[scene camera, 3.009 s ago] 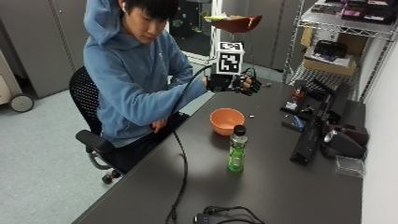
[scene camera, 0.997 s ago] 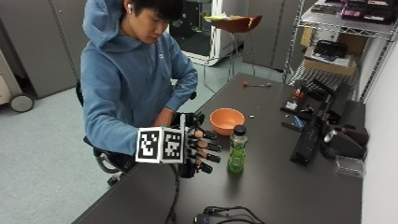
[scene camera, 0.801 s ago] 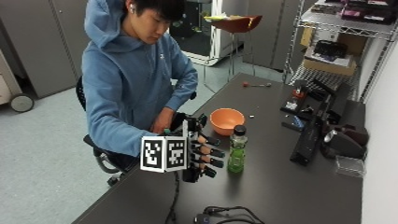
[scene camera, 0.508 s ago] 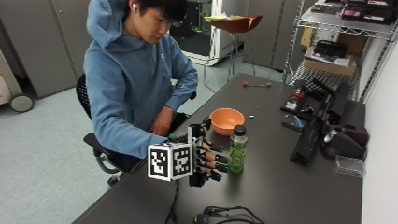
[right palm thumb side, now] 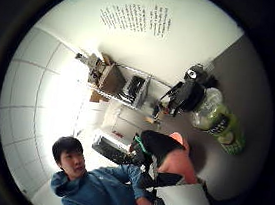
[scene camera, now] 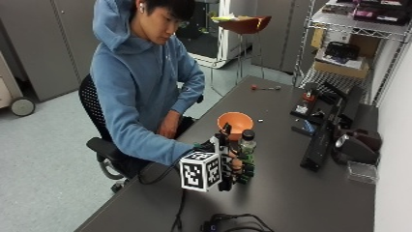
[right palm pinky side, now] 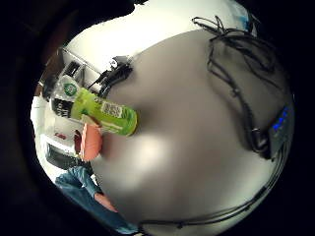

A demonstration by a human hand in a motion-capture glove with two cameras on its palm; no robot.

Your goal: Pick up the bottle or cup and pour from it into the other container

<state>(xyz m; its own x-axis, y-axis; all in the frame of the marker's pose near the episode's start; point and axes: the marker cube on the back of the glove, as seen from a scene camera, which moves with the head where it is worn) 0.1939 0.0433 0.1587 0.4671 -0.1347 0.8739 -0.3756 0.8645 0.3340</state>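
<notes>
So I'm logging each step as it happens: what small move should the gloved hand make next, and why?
Probably close the fingers round the green bottle and lift it. The gloved right hand is right beside it, the bottle stands upright on the table, and the orange bowl waits just behind. Whether the fingers already grip it cannot be seen.

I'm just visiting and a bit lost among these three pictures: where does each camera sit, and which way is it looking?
Outside view: sits beyond the table's near end, looking down its length at the seated person, whose gloved right hand is at the green bottle by the orange bowl.
Little finger side palm view: sits on that palm, facing the bottle and the dark table; none of the hand shows.
Thumb side palm view: same palm, facing the bottle, shelves and person; a finger shows.
All three share the bottle and bowl.
</notes>
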